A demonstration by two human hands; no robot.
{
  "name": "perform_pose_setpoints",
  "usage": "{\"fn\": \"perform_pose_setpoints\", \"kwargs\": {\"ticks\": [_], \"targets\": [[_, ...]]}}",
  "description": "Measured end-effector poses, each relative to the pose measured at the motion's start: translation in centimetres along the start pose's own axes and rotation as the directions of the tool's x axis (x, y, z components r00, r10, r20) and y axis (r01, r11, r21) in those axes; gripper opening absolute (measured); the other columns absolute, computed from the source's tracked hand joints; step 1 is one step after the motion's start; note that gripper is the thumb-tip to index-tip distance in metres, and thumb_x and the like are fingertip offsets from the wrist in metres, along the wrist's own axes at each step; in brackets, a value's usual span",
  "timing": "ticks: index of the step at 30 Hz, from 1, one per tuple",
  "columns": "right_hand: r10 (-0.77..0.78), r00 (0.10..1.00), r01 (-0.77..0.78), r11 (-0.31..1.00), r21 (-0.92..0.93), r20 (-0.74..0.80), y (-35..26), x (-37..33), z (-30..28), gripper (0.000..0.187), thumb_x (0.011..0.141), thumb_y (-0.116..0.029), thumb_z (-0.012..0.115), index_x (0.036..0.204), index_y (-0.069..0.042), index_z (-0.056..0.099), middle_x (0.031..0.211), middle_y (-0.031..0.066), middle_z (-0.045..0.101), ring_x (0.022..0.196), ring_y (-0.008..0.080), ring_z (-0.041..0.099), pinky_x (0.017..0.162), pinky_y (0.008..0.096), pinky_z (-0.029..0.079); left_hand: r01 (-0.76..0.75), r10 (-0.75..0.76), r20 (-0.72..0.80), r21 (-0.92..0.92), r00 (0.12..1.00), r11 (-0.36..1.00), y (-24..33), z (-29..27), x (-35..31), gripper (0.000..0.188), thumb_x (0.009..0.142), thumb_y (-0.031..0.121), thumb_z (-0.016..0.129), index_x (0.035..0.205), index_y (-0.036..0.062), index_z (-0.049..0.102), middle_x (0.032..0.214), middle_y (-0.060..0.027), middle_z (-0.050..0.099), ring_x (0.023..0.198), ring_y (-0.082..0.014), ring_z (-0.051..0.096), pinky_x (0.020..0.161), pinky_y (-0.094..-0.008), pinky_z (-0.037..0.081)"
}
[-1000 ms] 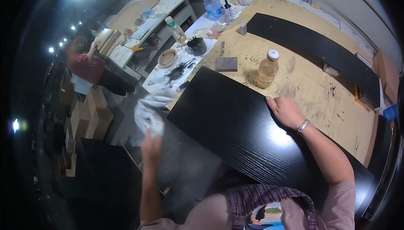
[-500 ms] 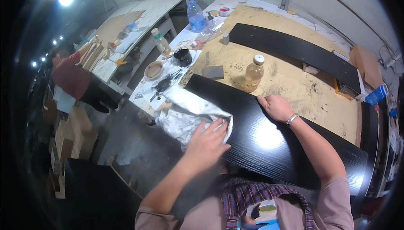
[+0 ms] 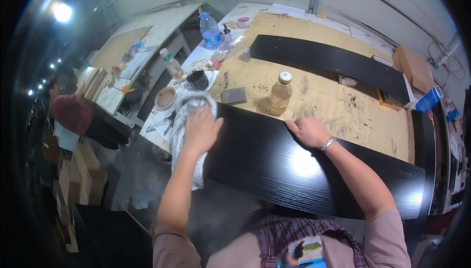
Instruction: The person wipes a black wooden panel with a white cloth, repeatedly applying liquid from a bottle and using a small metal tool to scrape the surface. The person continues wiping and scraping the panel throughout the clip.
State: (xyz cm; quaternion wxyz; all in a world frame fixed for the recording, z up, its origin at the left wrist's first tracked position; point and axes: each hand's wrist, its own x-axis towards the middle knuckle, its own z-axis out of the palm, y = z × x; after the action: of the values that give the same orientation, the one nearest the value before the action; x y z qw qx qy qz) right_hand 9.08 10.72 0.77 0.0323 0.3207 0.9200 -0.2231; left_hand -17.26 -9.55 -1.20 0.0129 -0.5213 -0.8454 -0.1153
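A long black wood-grain panel [image 3: 255,140] lies across the bench in front of me, its surface glossy under the light. My left hand [image 3: 202,128] presses a crumpled white cloth [image 3: 179,121] onto the panel's left end, and part of the cloth hangs down past that end. On the panel's far edge, my right hand [image 3: 310,131] grips with the thumb pointing left and the other fingers curled, partly hidden. Just beyond it stands a capped bottle of yellowish liquid [image 3: 280,96]. A grey block [image 3: 233,95] sits on the board near the panel's far left corner.
A second black panel [image 3: 328,62] rests raised on supports farther back. Left of the board are a black-stained cup [image 3: 197,79], a round tub [image 3: 165,98], a green-capped bottle [image 3: 171,64] and a large water bottle [image 3: 210,30]. Another person [image 3: 73,111] works at the far-left bench.
My left hand has slid the cloth leftward and away from me to the panel's far left end. My right hand keeps its place on the edge. The view has shifted slightly.
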Motion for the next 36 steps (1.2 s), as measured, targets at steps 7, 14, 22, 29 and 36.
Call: {"fn": "perform_pose_setpoints", "kwargs": {"ticks": [7,14,22,29,36], "targets": [[-0.001,0.999,0.002,1.0,0.016,-0.054,2.3,0.9,1.9,0.064,0.104,-0.046,0.041,0.077,0.002,0.072,0.08,0.0275,0.069,0.08,0.0458,0.067,0.08,0.0531,0.052,-0.499,0.514,0.088,-0.151,0.853,0.853,15.9,0.8,-3.1,0.075,0.094,0.038,0.063,0.146,-0.0118,0.041,0.152,-0.0323,0.041,0.144,-0.0448,0.037,0.121,-0.0538,0.025],[0.028,0.999,-0.026,0.998,0.051,-0.034,1.1,0.4,0.6,0.065,0.104,-0.045,0.038,0.078,0.004,0.071,0.083,0.0298,0.068,0.082,0.0476,0.066,0.082,0.0535,0.051,-0.215,0.218,0.046,-0.068,0.975,0.974,9.6,0.1,-1.1,0.078,0.094,0.037,0.064,0.148,-0.0115,0.038,0.152,-0.0308,0.043,0.144,-0.0421,0.039,0.12,-0.0523,0.027],[0.028,0.998,-0.022,0.992,0.122,-0.051,1.6,1.0,1.2,0.066,0.105,-0.045,0.038,0.079,0.006,0.07,0.078,0.0306,0.066,0.078,0.0477,0.065,0.079,0.0531,0.051,-0.564,0.595,0.095,-0.229,0.798,0.793,16.0,0.1,-8.8,0.075,0.09,0.039,0.069,0.142,-0.0101,0.047,0.154,-0.0248,0.044,0.145,-0.0415,0.039,0.119,-0.0543,0.029],[0.026,0.995,-0.016,0.995,0.098,-0.096,2.1,0.9,1.5,0.066,0.107,-0.044,0.039,0.077,0.006,0.068,0.075,0.0302,0.065,0.075,0.0475,0.065,0.078,0.0525,0.051,-0.221,0.221,0.029,0.015,0.975,0.975,5.4,-2.5,-16.3,0.068,0.085,0.024,0.072,0.142,-0.0064,0.051,0.148,-0.0252,0.051,0.142,-0.0405,0.044,0.115,-0.064,0.027],[0.028,0.996,-0.023,0.998,0.062,-0.09,1.2,1.1,1.7,0.065,0.104,-0.046,0.039,0.079,0.005,0.071,0.081,0.0292,0.067,0.08,0.0466,0.066,0.082,0.0518,0.051,-0.551,0.57,0.035,-0.215,0.821,0.806,11.0,-1.2,-18.0,0.045,0.084,0.026,0.071,0.123,0.0032,0.066,0.144,-0.0123,0.058,0.138,-0.0307,0.051,0.115,-0.0632,0.028]]}}
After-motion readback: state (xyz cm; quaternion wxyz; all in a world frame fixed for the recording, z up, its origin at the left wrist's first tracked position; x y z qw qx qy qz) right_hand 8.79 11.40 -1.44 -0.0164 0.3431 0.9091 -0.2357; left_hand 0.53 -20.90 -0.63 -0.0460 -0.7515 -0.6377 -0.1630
